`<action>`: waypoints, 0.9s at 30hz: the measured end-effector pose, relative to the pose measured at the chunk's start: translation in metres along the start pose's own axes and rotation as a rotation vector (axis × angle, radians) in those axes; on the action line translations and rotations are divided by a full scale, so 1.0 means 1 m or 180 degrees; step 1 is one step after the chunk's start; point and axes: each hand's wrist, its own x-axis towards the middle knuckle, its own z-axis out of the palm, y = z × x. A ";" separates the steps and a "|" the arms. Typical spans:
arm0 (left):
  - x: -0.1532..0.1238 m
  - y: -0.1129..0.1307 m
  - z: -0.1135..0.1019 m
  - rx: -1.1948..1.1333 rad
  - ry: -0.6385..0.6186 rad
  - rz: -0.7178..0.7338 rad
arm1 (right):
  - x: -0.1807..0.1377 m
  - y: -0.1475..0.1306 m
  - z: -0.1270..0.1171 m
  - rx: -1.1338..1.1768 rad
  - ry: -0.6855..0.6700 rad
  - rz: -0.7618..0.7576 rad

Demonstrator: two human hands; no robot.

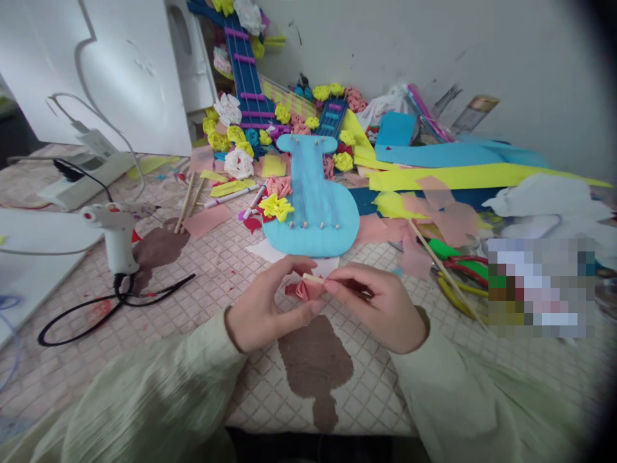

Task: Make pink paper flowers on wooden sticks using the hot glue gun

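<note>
**Both hands pinching a pink paper piece at the near table edge**

Right now your left hand (263, 308) and right hand (380, 305) meet over the near middle of the table (216, 257). Between them sits a small crumpled pink paper piece (304, 289); your left thumb and fingers curl around its left side, while your right fingertips pinch a thin pale stick (314, 279) lying across its top. Both hands are closed on this little bundle, pale green sleeves reaching to the wrists.

Just beyond your hands lies a light blue guitar-shaped cutout (315, 206), with a yellow paper flower (276, 207) touching its left edge. To the far left, a white glue gun (116, 235) stands upright, its black cord looping near you. To the right, green-handled pliers (457, 257) rest beside a blurred patch. Yellow and blue paper sheets (457, 167) pile up at the far right.

No brand, label or writing can be read anywhere.
</note>
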 end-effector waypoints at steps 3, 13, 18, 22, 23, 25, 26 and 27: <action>0.002 0.003 0.001 0.0054 -0.0200 -0.0154 | 0.001 0.001 -0.002 0.0216 -0.0031 0.0251; 0.010 0.002 0.011 -0.0774 0.0025 -0.0507 | 0.011 0.012 0.004 0.0560 0.0134 0.0676; 0.017 -0.004 0.011 -0.1735 0.0365 -0.0793 | 0.020 0.016 0.003 0.0824 0.0004 0.0719; 0.029 -0.009 0.006 -0.1994 0.0570 -0.0779 | 0.035 0.011 -0.003 0.0966 -0.0064 0.0653; 0.033 -0.010 0.004 -0.2017 0.0611 -0.0748 | 0.039 0.009 -0.005 0.0978 -0.0122 0.0638; 0.040 -0.009 0.001 -0.2053 0.0680 -0.0684 | 0.047 0.004 -0.007 0.1007 -0.0235 0.0609; 0.043 -0.008 0.000 -0.2062 0.0708 -0.0650 | 0.050 0.003 -0.008 0.1024 -0.0256 0.0596; 0.046 -0.007 -0.001 -0.2067 0.0737 -0.0621 | 0.053 0.001 -0.008 0.1043 -0.0255 0.0586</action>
